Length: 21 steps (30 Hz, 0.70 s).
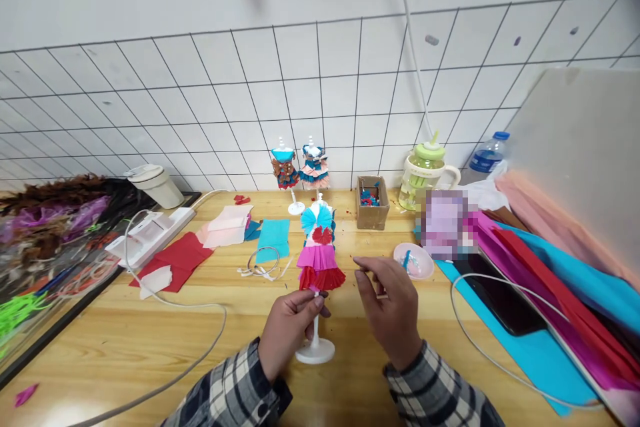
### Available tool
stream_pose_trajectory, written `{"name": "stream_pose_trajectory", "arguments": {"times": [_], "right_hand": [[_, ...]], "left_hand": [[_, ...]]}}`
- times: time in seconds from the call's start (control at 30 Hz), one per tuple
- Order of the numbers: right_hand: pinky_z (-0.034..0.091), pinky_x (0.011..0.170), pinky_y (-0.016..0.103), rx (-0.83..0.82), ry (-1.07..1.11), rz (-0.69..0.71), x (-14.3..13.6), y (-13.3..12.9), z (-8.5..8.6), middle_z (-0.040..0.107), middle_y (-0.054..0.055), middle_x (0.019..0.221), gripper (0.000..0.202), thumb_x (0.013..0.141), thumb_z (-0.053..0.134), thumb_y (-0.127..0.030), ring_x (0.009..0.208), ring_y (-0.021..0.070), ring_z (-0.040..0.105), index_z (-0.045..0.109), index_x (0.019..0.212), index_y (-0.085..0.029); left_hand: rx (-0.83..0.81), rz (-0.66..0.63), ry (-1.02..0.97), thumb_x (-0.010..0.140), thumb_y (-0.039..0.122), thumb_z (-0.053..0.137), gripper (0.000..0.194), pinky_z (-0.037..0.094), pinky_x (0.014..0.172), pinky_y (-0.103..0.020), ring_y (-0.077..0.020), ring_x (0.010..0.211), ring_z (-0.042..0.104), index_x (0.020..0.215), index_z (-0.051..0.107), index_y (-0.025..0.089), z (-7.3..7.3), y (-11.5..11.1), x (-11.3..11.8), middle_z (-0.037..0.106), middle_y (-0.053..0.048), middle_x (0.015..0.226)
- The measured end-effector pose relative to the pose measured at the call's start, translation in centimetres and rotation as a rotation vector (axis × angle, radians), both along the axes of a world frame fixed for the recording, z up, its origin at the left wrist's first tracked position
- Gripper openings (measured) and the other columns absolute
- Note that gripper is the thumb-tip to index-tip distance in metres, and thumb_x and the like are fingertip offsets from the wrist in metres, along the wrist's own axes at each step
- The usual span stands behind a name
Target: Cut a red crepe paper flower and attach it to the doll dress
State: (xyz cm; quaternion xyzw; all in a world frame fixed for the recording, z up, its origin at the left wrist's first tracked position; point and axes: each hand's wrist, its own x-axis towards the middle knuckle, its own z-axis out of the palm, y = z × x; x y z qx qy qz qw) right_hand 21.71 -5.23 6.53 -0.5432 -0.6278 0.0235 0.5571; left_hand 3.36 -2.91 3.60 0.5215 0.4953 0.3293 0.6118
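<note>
A small white dress form [324,219] stands upright at the middle of the table, dressed in crepe paper. It has a blue pleated top, a red piece at the waist, a magenta tier and a ruffled red hem [323,279]. My left hand [296,321] is closed around its white pole just under the skirt, above the round base [315,351]. To the right of the skirt, my right hand [389,303] hovers apart from it. Its fingers are half curled, thumb and index slightly apart, with nothing visible between them.
Two more dressed forms [285,170] stand by the tiled wall. Beside them is a cardboard box [373,203] of scraps. A pink dish [414,261], a green bottle [425,177], a phone [500,293] and paper sheets lie right. Red paper [183,260] and a cable [200,353] lie left.
</note>
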Motion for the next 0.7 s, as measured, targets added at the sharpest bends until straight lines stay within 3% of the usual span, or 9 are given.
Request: {"name": "stream_pose_trajectory", "arguments": {"times": [0.07, 0.17, 0.43, 0.6, 0.7], "right_hand": [[0.046, 0.079, 0.032, 0.023, -0.053, 0.023, -0.6, 0.4, 1.6, 0.067, 0.004, 0.096, 0.023, 0.086, 0.057, -0.020, 0.087, 0.0171, 0.058, 0.065, 0.107, -0.022], [0.045, 0.082, 0.034, 0.015, -0.126, 0.004, -1.4, 1.2, 2.6, 0.068, 0.005, 0.099, 0.024, 0.085, 0.059, -0.025, 0.091, 0.0189, 0.058, 0.067, 0.107, -0.021], [0.045, 0.081, 0.033, -0.066, -0.204, -0.069, -1.5, 1.7, 2.3, 0.070, 0.004, 0.096, 0.022, 0.085, 0.060, -0.033, 0.089, 0.0194, 0.060, 0.070, 0.101, -0.022], [0.044, 0.079, 0.032, -0.099, -0.280, -0.075, -1.3, 1.6, 2.7, 0.070, 0.003, 0.095, 0.020, 0.086, 0.058, -0.029, 0.087, 0.0191, 0.060, 0.070, 0.100, -0.023], [0.043, 0.078, 0.032, -0.117, -0.336, -0.076, -1.2, 1.5, 3.1, 0.070, 0.003, 0.093, 0.020, 0.086, 0.055, -0.023, 0.086, 0.0192, 0.060, 0.070, 0.100, -0.024]], "left_hand": [[-0.015, -0.023, -0.012, 0.074, 0.049, 0.065, 0.043, 0.028, 0.038, -0.018, -0.0036, 0.035, 0.041, 0.089, 0.069, 0.010, -0.1, -0.7, -0.3, 0.069, -0.005, 0.070], [-0.023, -0.048, -0.024, 0.074, 0.049, 0.066, 0.041, 0.028, 0.037, -0.018, -0.0037, 0.036, 0.042, 0.087, 0.069, 0.010, 0.0, -1.4, -0.4, 0.068, -0.005, 0.069], [-0.029, -0.092, -0.004, 0.073, 0.050, 0.066, 0.041, 0.027, 0.035, -0.018, -0.0042, 0.035, 0.040, 0.078, 0.070, 0.009, 0.2, -2.1, -0.5, 0.063, -0.003, 0.058], [-0.044, -0.116, -0.009, 0.071, 0.051, 0.066, 0.042, 0.027, 0.035, -0.018, -0.0040, 0.035, 0.041, 0.080, 0.069, 0.011, 0.4, -2.1, -0.5, 0.066, -0.003, 0.064], [-0.048, -0.135, -0.018, 0.070, 0.052, 0.067, 0.041, 0.026, 0.035, -0.018, -0.0039, 0.034, 0.039, 0.072, 0.069, 0.011, 0.7, -2.3, -0.5, 0.064, -0.002, 0.059]]}}
